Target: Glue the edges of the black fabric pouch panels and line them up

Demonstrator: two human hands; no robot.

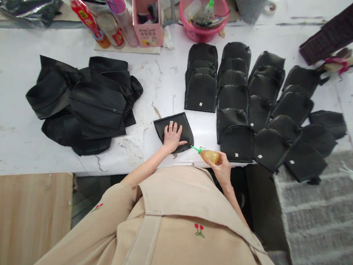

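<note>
A single black pocket-shaped piece point(180, 124) lies on the white table point(160, 84) near its front edge. My left hand point(173, 137) rests flat on this piece with the fingers spread. Just to the right, my right hand point(222, 167) is closed around a bottle of amber liquid point(210, 157) with a thin green nozzle. The nozzle's tip is at the lower right corner of the black piece; whether it touches cannot be made out.
A loose black heap point(96, 102) lies left. Overlapping rows of black pieces point(233, 98) cover the right. Behind stand bottles point(88, 20), a pink box point(148, 32) and a pink basket point(198, 33) with tools. A dark fabric-covered object point(331, 32) is at far right.
</note>
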